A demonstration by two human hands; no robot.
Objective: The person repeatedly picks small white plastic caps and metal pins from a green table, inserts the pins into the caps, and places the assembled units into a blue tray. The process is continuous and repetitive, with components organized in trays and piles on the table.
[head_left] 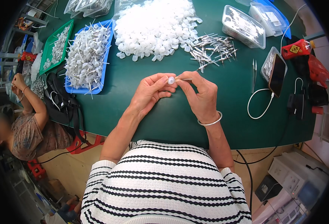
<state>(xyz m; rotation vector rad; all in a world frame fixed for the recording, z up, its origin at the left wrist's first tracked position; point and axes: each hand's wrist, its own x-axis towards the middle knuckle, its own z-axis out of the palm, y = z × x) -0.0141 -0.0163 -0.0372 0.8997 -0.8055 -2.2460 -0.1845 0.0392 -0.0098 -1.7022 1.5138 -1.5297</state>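
Over the near middle of the green table, my left hand pinches a small white round plastic cap between thumb and forefinger. My right hand meets it from the right, thumb and forefinger pressed together at the cap's edge. Whatever those fingertips hold is too small and covered to make out. Beyond my hands spreads a big heap of white plastic caps. To its right lies a loose pile of thin metal pins.
At left, a blue tray holds caps with pins in them; a green tray stands behind. Clear plastic boxes, tweezers and a phone on a white cable lie at right. Another person works at far left beside a black bag.
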